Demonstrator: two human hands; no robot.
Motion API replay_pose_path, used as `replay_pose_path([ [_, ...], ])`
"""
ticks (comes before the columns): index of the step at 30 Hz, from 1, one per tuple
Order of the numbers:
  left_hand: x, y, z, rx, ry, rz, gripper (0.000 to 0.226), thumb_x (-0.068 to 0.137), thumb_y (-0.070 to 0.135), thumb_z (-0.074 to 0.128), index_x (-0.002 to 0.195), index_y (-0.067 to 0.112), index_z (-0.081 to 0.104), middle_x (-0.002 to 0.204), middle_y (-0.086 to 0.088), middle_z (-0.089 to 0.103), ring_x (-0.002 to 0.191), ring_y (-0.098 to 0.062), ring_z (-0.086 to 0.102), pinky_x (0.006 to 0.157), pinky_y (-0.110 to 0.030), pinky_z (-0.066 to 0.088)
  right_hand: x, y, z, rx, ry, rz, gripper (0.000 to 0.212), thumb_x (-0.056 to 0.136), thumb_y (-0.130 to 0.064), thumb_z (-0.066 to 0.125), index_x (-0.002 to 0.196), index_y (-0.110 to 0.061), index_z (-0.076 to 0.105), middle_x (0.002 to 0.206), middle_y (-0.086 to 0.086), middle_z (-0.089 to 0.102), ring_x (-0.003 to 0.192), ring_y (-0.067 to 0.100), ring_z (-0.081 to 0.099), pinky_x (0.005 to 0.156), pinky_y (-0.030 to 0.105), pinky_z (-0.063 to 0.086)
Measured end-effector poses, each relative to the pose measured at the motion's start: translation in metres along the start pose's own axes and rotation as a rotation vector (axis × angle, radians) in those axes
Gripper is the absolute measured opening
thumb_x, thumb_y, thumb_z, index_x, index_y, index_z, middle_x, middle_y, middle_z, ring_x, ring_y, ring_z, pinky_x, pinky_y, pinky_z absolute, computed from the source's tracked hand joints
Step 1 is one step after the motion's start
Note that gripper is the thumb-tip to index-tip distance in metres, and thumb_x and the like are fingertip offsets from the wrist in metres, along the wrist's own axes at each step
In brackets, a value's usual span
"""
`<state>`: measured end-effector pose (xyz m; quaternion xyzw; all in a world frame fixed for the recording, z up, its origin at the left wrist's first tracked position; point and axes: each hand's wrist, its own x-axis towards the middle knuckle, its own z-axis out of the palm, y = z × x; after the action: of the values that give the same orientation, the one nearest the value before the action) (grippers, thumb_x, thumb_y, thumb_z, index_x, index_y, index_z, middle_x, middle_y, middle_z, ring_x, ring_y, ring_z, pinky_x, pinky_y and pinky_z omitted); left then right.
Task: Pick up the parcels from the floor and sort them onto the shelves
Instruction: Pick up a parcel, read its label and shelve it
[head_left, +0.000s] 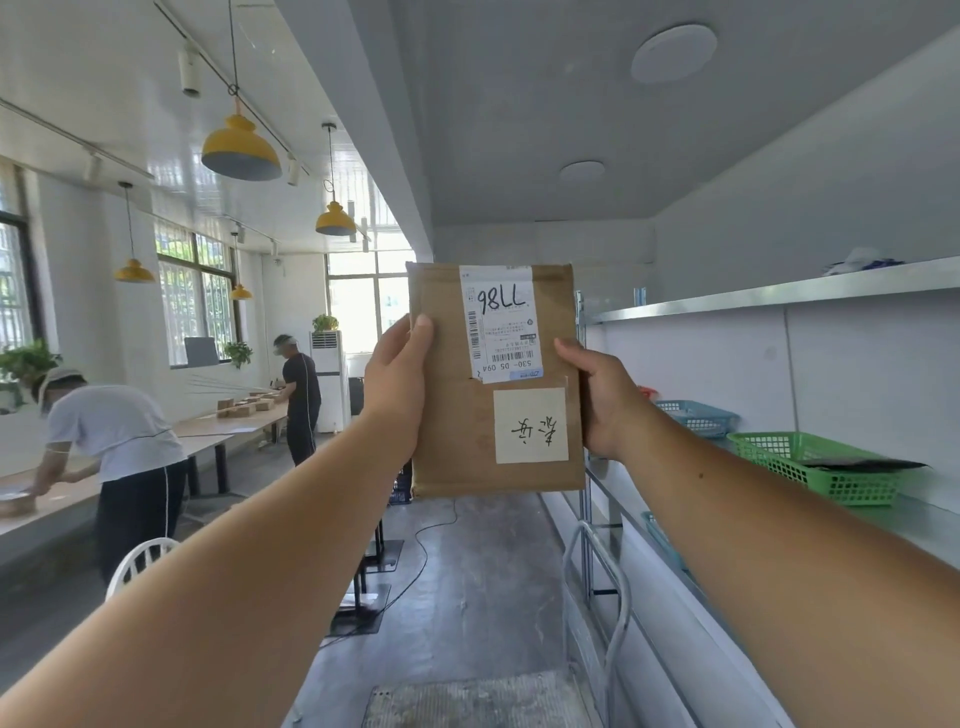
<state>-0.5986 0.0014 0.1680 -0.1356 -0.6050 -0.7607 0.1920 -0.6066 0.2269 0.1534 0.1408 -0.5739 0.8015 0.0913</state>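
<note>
Head view. Left hand (397, 384): thumb pressed on front face, fingers behind, clamping left edge of brown cardboard parcel (452, 431). Parcel: upright at arm's length, well clear of floor, label upside down, marker digits and handwritten note legible. Right hand (605, 397): wrapped on right edge, fingertips hidden behind. Shelves (769, 299) at right: green basket (810, 457) holds dark flat item, blue basket (696, 415) contents unclear.

Progress: pick-up done, placement pending. Remaining floor parcels out of view; count unknown.
</note>
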Motion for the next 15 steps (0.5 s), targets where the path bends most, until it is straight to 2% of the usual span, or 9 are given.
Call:
replay_pose_path([
  [3, -0.001, 0.0, 0.001, 0.044, -0.003, 0.017, 0.022, 0.103, 0.06, 0.06, 0.119, 0.05, 0.071, 0.107, 0.018, 0.082, 0.103, -0.012, 0.078, 0.081, -0.038, 0.064, 0.001, 0.01, -0.002, 0.004, 0.05, -0.009, 0.053, 0.091, -0.053, 0.072, 0.137, -0.027, 0.072, 0.129, 0.009, 0.08, 0.117, 0.036, 0.076, 0.078, 0.046, 0.066],
  [5, -0.002, -0.001, 0.001, 0.067, 0.0, 0.041, 0.018, 0.104, 0.061, 0.056, 0.104, 0.055, 0.074, 0.097, 0.026, 0.082, 0.095, -0.008, 0.079, 0.075, -0.033, 0.062, 0.001, 0.016, -0.004, -0.071, 0.03, 0.014, 0.047, 0.093, -0.068, 0.062, 0.121, -0.036, 0.082, 0.124, 0.005, 0.082, 0.114, 0.031, 0.079, 0.079, 0.043, 0.066],
  [6, -0.002, -0.003, 0.001, 0.079, 0.007, 0.051, 0.021, 0.105, 0.061, 0.054, 0.099, 0.057, 0.074, 0.094, 0.029, 0.081, 0.092, -0.006, 0.079, 0.074, -0.031, 0.061, 0.0, 0.018, -0.005, -0.114, 0.015, 0.034, 0.051, 0.091, -0.076, 0.058, 0.116, -0.04, 0.084, 0.123, 0.003, 0.082, 0.113, 0.028, 0.079, 0.082, 0.044, 0.066],
  [9, -0.002, -0.01, 0.002, 0.094, 0.022, 0.067, 0.029, 0.107, 0.06, 0.049, 0.093, 0.06, 0.075, 0.092, 0.032, 0.079, 0.098, -0.006, 0.076, 0.079, -0.033, 0.059, -0.001, 0.023, -0.011, -0.209, -0.009, 0.125, 0.083, 0.068, -0.095, 0.058, 0.13, -0.042, 0.076, 0.127, 0.004, 0.081, 0.117, 0.031, 0.077, 0.099, 0.054, 0.061],
  [11, -0.003, -0.016, 0.002, 0.092, 0.037, 0.071, 0.03, 0.108, 0.059, 0.046, 0.099, 0.057, 0.073, 0.092, 0.031, 0.078, 0.1, -0.006, 0.074, 0.08, -0.032, 0.058, -0.002, 0.023, -0.012, -0.215, -0.056, 0.171, 0.097, 0.054, -0.099, 0.063, 0.131, -0.041, 0.076, 0.129, 0.006, 0.08, 0.117, 0.033, 0.077, 0.1, 0.06, 0.06],
  [13, -0.003, -0.022, 0.002, 0.092, 0.068, 0.067, 0.032, 0.11, 0.058, 0.043, 0.1, 0.052, 0.073, 0.092, 0.026, 0.079, 0.099, -0.009, 0.074, 0.077, -0.031, 0.057, -0.004, 0.019, -0.01, -0.252, -0.058, 0.187, 0.113, 0.04, -0.104, 0.064, 0.132, -0.04, 0.075, 0.131, 0.009, 0.079, 0.119, 0.036, 0.076, 0.104, 0.063, 0.057],
  [15, -0.003, -0.024, 0.001, 0.077, 0.099, 0.056, 0.035, 0.111, 0.058, 0.04, 0.105, 0.045, 0.072, 0.098, 0.015, 0.079, 0.1, -0.013, 0.073, 0.077, -0.033, 0.056, -0.008, 0.015, -0.004, -0.312, -0.015, 0.197, 0.132, 0.031, -0.107, 0.059, 0.144, -0.039, 0.066, 0.137, 0.011, 0.076, 0.128, 0.04, 0.07, 0.112, 0.066, 0.05],
])
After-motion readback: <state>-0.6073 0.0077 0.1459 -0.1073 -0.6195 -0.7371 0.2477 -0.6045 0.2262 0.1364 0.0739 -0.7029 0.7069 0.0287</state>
